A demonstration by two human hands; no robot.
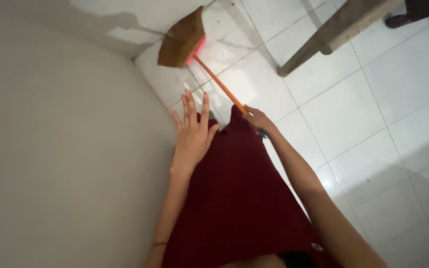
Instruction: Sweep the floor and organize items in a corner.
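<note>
My right hand (257,120) grips the orange handle (219,84) of a broom. Its brown bristle head (180,40) with a red base rests on the white tiled floor (343,104), in the corner by the wall. My left hand (193,129) is held out flat with its fingers spread, holding nothing, close to the grey wall (65,149) and above my dark red garment (239,193). A blue end of the handle shows just under my right hand.
A slanted grey wooden leg (323,34) of some furniture stands at the upper right, with a dark object behind it. The plain wall fills the left side. White tiles stretch to the right.
</note>
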